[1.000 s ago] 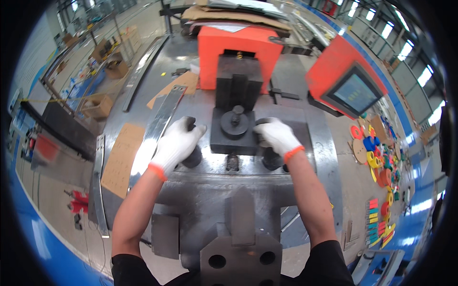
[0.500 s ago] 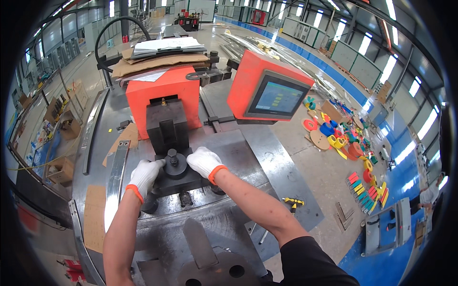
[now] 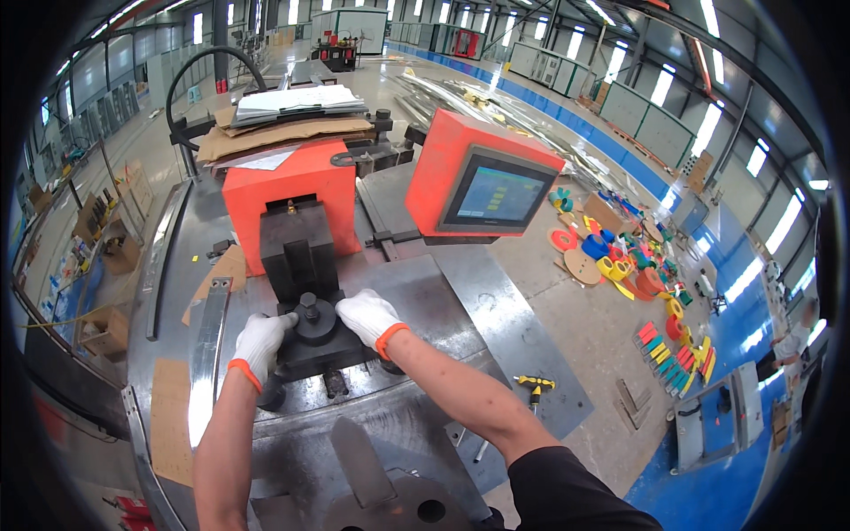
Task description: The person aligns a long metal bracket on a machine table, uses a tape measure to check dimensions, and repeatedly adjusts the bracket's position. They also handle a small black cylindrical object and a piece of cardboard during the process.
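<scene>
On the steel machine bed a black die block carries a round black disc with a hex bolt standing up in its centre. My left hand, in a white glove with an orange cuff, is curled at the block's left side, its thumb by the disc's edge. Gloved the same way, my right hand grips the right side near the disc. The undersides of both hands' fingers are hidden. Directly behind the disc rises a black ram head beneath an orange housing.
An orange control box with a lit screen stands to the right. A yellow-and-black T-handle tool lies on the bed's right plate. At left are a long metal bar and cardboard. Coloured tape rolls cover the floor at right.
The whole view has shifted slightly, with the machine appearing lower and further left. Both hands stay at the sides of the die block; the disc and bolt look unchanged.
</scene>
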`<state>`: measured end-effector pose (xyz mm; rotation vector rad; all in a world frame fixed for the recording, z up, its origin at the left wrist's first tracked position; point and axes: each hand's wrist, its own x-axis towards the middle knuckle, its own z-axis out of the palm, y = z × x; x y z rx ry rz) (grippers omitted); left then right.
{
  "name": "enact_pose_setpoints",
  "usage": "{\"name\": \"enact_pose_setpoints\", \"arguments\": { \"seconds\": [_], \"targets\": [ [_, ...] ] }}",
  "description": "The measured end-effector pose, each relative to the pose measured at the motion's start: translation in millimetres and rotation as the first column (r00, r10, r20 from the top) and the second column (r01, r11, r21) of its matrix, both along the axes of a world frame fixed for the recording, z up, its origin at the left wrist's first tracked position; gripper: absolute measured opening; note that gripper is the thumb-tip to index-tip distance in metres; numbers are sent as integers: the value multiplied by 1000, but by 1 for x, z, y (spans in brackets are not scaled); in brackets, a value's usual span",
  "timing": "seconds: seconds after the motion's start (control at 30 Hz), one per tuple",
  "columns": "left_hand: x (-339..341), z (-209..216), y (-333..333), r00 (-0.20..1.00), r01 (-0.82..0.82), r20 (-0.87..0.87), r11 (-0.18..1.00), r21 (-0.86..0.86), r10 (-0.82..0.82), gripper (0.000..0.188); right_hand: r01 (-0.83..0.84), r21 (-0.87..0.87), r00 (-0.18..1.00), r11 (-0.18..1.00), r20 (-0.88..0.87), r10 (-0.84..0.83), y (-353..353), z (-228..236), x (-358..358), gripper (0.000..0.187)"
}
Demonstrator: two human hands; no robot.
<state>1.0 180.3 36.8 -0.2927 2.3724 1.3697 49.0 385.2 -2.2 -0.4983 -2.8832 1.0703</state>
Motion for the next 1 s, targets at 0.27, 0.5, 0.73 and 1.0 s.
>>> {"name": "enact_pose_setpoints", "arguments": {
  "seconds": [0.27,0.5,0.73,1.0],
  "targets": [
    [-6,-25,-13,998,-58,59,896,441,35,63,2,-248,998,969,-63,-18,3,11,17,58],
    [2,-15,-19,997,-50,76,932,358,25,71,429,-448,903,784,220,-368,-16,22,11,59],
    [7,-1,-8,996,-69,68,960,271,52,69,325,-656,945,681,197,-261,9,-2,-2,64],
    [-9,-28,-10,994,-82,105,886,457,38,53,327,-433,939,840,253,-235,-6,26,-3,68]
  ]
}}
